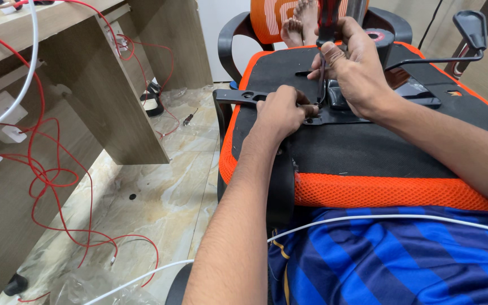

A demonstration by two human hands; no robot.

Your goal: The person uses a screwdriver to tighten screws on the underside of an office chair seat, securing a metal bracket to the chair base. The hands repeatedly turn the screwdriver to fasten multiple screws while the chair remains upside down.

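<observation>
Marble floor point(159, 186) and red wires point(46, 175) sit on my left. An upturned orange chair seat point(368, 189) lies across my lap. My right hand point(357, 68) grips a screwdriver point(322, 79) (tip down) over the black metal plate point(334, 116). My left hand point(280, 113) is closed, maybe pinching a screw there

Marbled tile floor point(165, 192); on it red wires point(57, 181), a small screwdriver point(188, 118), crumpled clear plastic point(86, 285)

Left hand point(280, 110) curled into a fist, knuckles up, forearm outstretched. Right hand point(352, 62) clenched just beyond it, fingers wrapped tight.
</observation>
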